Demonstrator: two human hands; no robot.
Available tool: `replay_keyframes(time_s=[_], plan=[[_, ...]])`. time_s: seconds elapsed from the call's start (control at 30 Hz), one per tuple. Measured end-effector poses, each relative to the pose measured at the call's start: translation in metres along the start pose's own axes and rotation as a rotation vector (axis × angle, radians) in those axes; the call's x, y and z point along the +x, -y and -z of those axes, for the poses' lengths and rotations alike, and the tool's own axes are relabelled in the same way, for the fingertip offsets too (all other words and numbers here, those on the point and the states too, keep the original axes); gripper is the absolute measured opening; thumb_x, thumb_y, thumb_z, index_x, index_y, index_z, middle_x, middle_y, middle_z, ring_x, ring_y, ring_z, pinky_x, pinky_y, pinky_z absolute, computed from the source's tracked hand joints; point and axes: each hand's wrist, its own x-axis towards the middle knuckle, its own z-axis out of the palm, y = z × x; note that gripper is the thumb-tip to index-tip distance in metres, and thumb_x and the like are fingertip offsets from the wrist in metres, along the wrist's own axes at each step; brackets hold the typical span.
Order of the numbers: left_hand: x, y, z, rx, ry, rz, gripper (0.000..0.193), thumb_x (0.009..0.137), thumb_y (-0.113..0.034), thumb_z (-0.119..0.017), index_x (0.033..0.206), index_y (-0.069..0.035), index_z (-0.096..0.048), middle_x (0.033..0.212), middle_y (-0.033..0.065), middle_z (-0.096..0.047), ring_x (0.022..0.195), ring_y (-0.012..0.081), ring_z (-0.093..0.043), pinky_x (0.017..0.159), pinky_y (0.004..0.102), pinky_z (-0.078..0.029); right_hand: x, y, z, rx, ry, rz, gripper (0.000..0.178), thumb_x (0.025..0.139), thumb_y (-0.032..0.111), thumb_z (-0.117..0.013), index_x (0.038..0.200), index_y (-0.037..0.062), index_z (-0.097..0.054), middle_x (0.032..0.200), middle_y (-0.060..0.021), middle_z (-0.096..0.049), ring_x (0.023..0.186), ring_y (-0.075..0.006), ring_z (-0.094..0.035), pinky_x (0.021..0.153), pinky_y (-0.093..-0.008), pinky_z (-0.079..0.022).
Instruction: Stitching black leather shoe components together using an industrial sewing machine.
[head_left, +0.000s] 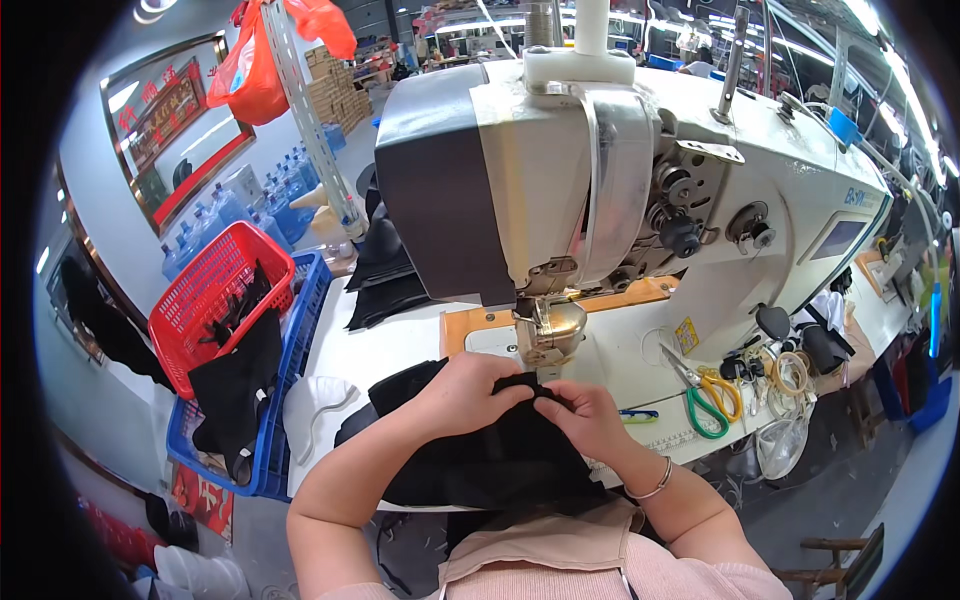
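Observation:
A piece of black fabric (480, 462) lies over the near edge of the white table, in front of a large sewing machine (540, 180). My left hand (470, 390) pinches the upper edge of this fabric just below the metal needle guard (556, 328). Close beside it, my right hand (582, 412) grips the same folded edge between thumb and fingers. The two hands are almost touching. The needle is hidden behind the guard, and the fabric edge sits a little in front of it.
Green- and yellow-handled scissors (708, 400), a ruler (672, 440) and rolls of tape (788, 372) lie at right. At left stand a red basket (170, 325) and a blue crate (268, 450) with black pieces. More black pieces (385, 295) lie behind the machine head.

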Motion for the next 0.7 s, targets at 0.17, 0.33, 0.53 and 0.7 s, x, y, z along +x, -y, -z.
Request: replay_keyframes(time_s=[0.17, 0.33, 0.53, 0.7], plan=[[0.006, 0.008, -0.001, -0.059, 0.049, 0.056, 0.024, 0.082, -0.023, -0.065, 0.086, 0.000, -0.062, 0.070, 0.0182, -0.061, 0.065, 0.0315, -0.059, 0.062, 0.0367, -0.047, 0.004, -0.007, 0.004, 0.074, 0.022, -0.059, 0.019, 0.088, 0.012, -0.063, 0.102, -0.0002, -0.064, 0.081, 0.0024, -0.064, 0.072, -0.0030, -0.054, 0.065, -0.0201, -0.046], [0.007, 0.008, -0.004, -0.072, 0.066, 0.067, 0.025, 0.083, -0.024, -0.065, 0.087, 0.001, -0.061, 0.069, 0.0175, -0.060, 0.065, 0.0303, -0.058, 0.062, 0.0363, -0.046, 0.004, -0.006, 0.006, 0.073, 0.057, -0.121, 0.020, 0.088, 0.013, -0.063, 0.103, 0.0001, -0.064, 0.082, 0.0037, -0.064, 0.072, -0.0021, -0.054, 0.065, -0.0194, -0.046], [-0.006, 0.016, -0.018, 0.141, -0.255, -0.383, 0.017, 0.070, -0.012, -0.072, 0.085, -0.008, -0.065, 0.077, 0.0077, -0.062, 0.074, 0.0224, -0.060, 0.074, 0.0360, -0.047, -0.004, -0.003, 0.000, -0.240, -0.099, 0.180, 0.022, 0.081, 0.004, -0.067, 0.102, 0.0027, -0.064, 0.082, -0.0056, -0.067, 0.070, -0.0116, -0.061, 0.064, -0.0250, -0.049], [-0.025, 0.019, -0.028, 0.404, -0.539, -0.691, 0.021, 0.066, -0.009, -0.073, 0.085, -0.011, -0.064, 0.078, -0.0014, -0.059, 0.074, 0.0143, -0.059, 0.076, 0.0336, -0.046, -0.011, 0.000, -0.002, -0.518, -0.185, 0.764, 0.037, 0.068, -0.007, -0.066, 0.102, 0.0059, -0.063, 0.089, -0.0080, -0.064, 0.076, -0.0268, -0.063, 0.066, -0.0328, -0.053]])
